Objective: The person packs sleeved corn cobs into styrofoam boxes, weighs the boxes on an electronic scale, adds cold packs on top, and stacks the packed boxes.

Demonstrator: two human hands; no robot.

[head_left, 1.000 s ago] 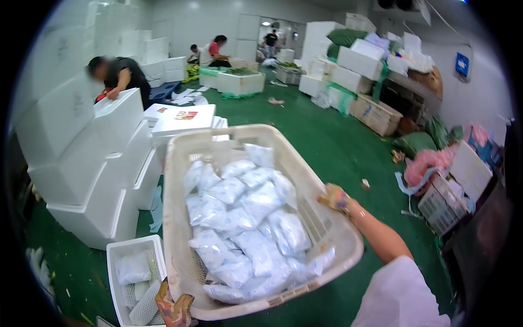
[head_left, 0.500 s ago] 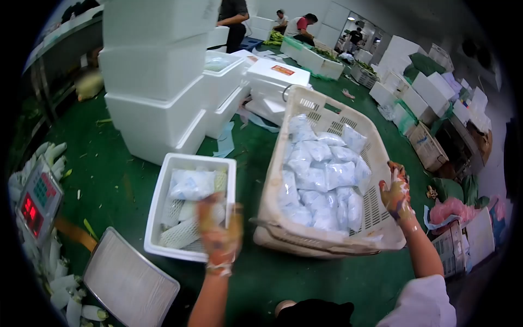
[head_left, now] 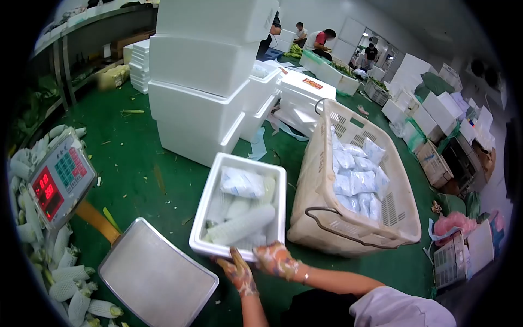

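My left hand (head_left: 238, 272), fingers loosely spread, is at the near edge of the white foam box (head_left: 281, 204); my right hand (head_left: 278, 260) bends at its corner, whether closed I cannot tell. The box stands between scale (head_left: 158, 278) and crate (head_left: 310, 201), probably for easy reach.

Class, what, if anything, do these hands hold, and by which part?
The white foam box: the right hand grips its near rim, toward the right; whether the left hand grips is unclear.
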